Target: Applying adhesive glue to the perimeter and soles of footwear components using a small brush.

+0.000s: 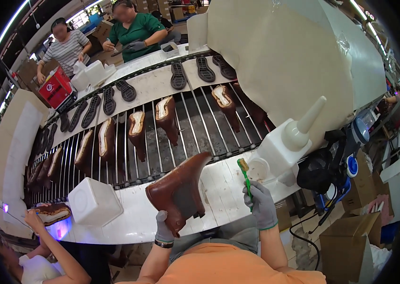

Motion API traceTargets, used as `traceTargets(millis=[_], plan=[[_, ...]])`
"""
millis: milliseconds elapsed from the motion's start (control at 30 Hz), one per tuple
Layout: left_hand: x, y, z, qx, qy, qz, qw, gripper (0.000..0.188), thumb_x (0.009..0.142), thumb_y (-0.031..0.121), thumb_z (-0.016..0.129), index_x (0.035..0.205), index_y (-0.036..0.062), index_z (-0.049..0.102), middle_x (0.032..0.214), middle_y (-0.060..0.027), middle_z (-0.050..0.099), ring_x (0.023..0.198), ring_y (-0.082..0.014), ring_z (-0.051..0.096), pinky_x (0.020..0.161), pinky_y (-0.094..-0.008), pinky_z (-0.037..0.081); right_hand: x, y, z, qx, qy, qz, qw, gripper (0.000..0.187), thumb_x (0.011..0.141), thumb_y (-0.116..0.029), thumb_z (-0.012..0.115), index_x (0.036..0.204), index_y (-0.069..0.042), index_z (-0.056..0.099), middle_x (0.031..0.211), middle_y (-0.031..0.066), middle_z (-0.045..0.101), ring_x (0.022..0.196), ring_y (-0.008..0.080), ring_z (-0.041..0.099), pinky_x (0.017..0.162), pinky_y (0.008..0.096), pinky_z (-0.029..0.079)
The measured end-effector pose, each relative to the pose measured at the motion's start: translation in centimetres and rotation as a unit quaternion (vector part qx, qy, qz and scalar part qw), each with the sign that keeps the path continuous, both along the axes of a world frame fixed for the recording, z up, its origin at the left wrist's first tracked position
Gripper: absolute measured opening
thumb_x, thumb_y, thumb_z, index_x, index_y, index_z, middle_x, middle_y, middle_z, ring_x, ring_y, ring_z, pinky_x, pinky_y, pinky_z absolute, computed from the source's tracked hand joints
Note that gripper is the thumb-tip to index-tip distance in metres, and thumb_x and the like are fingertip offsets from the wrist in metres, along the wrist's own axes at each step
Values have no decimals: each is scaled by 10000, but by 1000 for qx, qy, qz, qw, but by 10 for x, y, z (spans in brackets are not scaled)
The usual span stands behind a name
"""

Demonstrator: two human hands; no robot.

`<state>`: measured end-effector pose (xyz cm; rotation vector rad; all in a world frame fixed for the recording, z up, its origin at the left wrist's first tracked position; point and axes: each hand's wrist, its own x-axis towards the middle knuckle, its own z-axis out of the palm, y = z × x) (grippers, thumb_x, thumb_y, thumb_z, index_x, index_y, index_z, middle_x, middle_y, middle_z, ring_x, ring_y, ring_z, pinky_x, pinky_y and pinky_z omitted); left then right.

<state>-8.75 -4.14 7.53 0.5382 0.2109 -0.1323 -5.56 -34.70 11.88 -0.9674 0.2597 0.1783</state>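
Here, left hand grip closed on brown boot heel, right hand clasping green brush upright, beside it.

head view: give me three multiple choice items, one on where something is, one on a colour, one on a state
1. Where is the brown boot?
A. on the conveyor rods
B. held up in the left hand
C. in a cardboard box

2. What colour is the brush handle in the right hand?
A. green
B. red
C. black

3. How is the right hand?
A. open and flat
B. closed round the brush
C. resting on the white squeeze bottle

Answers: B, gloved fingers grip its heel end; A, the stick shows bright green; B, fingers wrap the handle.
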Motion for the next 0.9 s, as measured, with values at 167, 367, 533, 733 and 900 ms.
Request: traceTargets(millis=[167,367,533,733,900], plan=[[104,-36,-9,17,-141,-73,987,709,794,275,750,1377,28,431,1131,-76,591,945,-185,589,770,-316,520,0,-17,-1,-6,-15,-28,999,297,957,-123,564,1196,50,593,928,88,649,661,99,561,565,217,413],[281,-86,-43,586,-133,99,794,774,809,394,758,1397,-20,470,1250,-231,626,1126,-316,620,981,-377,459,-3,-20,8,-28,-29,-55,998,296,955,-100,565,1208,51,601,934,93,657,683,96,565,574,215,415],[285,-88,-64,785,4,46,618,833,803,576,685,1377,-5,520,1303,-277,583,1179,-427,566,1012,-446,444,-4,2,20,-66,-6,-49,997,267,949,-50,567,1194,48,611,927,85,665,729,84,576,620,219,453],[123,-90,0,571,-126,68,808,273,872,205,713,1103,59,725,1010,-91,726,964,-212,648,864,-338,485,-12,37,28,-122,-35,-43,991,240,928,2,576,1157,66,604,963,115,675,717,101,602,611,226,490],[44,-80,59,641,-184,63,743,143,811,150,745,940,92,764,928,-28,740,879,-195,633,814,-321,458,-10,72,34,-164,-37,-21,986,225,903,7,626,1123,53,646,949,101,705,721,89,616,622,223,509]])
